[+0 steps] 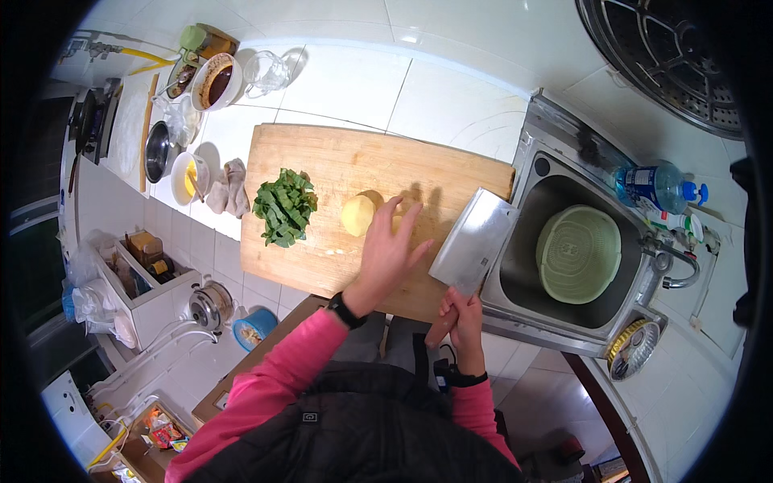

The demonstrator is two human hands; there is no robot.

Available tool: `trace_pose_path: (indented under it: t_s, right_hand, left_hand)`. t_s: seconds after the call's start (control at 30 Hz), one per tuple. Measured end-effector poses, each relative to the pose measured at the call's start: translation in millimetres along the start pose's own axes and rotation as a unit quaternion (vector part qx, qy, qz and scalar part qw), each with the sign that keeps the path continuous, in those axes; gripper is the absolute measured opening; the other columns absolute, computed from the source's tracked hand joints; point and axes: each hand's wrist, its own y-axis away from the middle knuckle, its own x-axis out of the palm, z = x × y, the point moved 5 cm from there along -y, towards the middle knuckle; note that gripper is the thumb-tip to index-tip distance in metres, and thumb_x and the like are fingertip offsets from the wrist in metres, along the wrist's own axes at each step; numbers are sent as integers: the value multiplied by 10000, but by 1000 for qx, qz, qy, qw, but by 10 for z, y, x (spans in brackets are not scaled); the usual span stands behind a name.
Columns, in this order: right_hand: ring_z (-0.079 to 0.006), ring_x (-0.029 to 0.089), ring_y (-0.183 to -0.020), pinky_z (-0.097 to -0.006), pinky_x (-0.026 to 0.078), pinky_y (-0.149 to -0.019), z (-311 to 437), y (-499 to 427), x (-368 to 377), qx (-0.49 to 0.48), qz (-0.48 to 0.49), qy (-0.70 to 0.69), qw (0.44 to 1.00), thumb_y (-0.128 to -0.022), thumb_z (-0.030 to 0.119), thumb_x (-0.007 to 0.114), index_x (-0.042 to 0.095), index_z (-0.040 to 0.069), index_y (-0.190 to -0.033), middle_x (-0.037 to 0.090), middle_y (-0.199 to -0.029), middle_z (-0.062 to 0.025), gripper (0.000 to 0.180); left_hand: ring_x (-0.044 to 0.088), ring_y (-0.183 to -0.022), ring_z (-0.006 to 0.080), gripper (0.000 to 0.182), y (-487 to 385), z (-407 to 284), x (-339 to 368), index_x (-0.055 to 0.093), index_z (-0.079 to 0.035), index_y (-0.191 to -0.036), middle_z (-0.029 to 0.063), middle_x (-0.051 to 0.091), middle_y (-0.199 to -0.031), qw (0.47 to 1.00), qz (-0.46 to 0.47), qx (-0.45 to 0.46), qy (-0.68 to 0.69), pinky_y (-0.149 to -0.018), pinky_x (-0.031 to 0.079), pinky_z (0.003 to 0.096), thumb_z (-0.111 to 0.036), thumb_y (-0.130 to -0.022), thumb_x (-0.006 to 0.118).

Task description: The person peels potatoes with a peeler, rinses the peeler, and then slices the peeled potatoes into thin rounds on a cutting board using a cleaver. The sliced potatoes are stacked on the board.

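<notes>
A wooden cutting board [338,151] lies before me. My left hand [386,250] is above it with its fingers spread. Behind those fingers a yellow piece [396,224] is partly hidden; whether I touch it I cannot tell. Just left of it sits a peeled, pale yellow potato-like piece [357,215]. Farther left is a heap of chopped green leaves [285,208]. My right hand [464,320] grips the wooden handle of a Chinese cleaver [474,238]. Its broad blade is over the board's right end, beside the sink.
A green plastic basin [580,253] stands in the steel sink [513,284] on the right. Behind it are a blue pump bottle [655,184] and a faucet [679,265]. Left of the board are a cloth [228,188], a bowl with yellow liquid [181,178] and a glass cup [266,72].
</notes>
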Motion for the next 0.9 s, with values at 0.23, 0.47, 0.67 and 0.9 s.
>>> trace_pose_path:
  t_s: [0.23,0.47,0.67,0.9]
  right_hand:
    - [-150,548,-677,-292,465,-664,-134,-13,73,-8,-17,30,999,-941,95,611,554,5,-950,566,-752,-58,107]
    - [-151,558,-714,-287,464,-689,-139,35,112,-21,-39,29,999,-917,87,621,567,1,-981,582,-796,-59,120]
    - [-143,564,-717,-283,463,-690,-183,63,86,-21,-41,24,999,-907,93,630,577,2,-991,588,-798,-51,134]
    - [-138,573,-722,-278,470,-687,-274,168,-121,-23,-55,26,998,-896,105,651,584,7,-968,604,-827,-55,139]
  left_hand:
    - [654,-774,269,139,-643,976,-294,658,-74,-890,85,659,-826,990,86,-108,-4,-662,527,382,-142,-795,733]
    - [666,-797,286,153,-847,1097,386,664,-78,-903,79,677,-891,979,181,-36,-85,-677,539,394,-208,-831,699]
    - [662,-796,304,142,-884,1085,438,659,-76,-879,94,675,-887,979,184,-25,-85,-679,528,404,-197,-819,701]
    - [648,-732,254,74,-908,256,-840,672,-35,-853,92,666,-814,994,11,-15,104,-648,510,333,-10,-796,712]
